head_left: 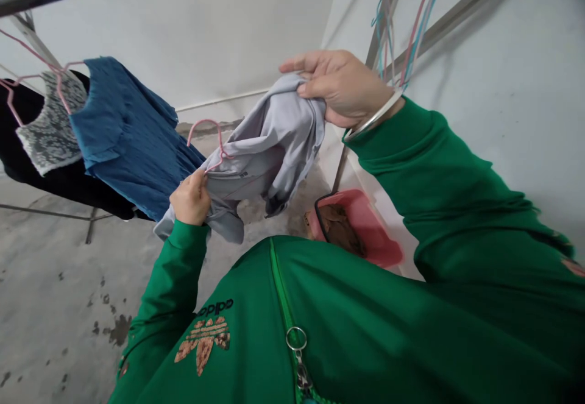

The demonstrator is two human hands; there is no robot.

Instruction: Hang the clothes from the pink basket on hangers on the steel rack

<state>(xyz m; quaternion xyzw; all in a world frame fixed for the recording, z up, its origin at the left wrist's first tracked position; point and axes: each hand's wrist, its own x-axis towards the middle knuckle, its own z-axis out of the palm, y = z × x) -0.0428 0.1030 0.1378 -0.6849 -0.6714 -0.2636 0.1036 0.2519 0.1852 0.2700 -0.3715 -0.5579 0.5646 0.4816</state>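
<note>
The right hand (340,86) pinches a grey jacket (269,157) and lifts it so the cloth hangs open; the closed left hand (191,197) seems to pinch a pink wire hanger (216,138) at the collar.

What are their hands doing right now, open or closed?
Left hand: closed, holding a pink hanger and a grey garment.
Right hand: closed, gripping the grey garment.
</note>
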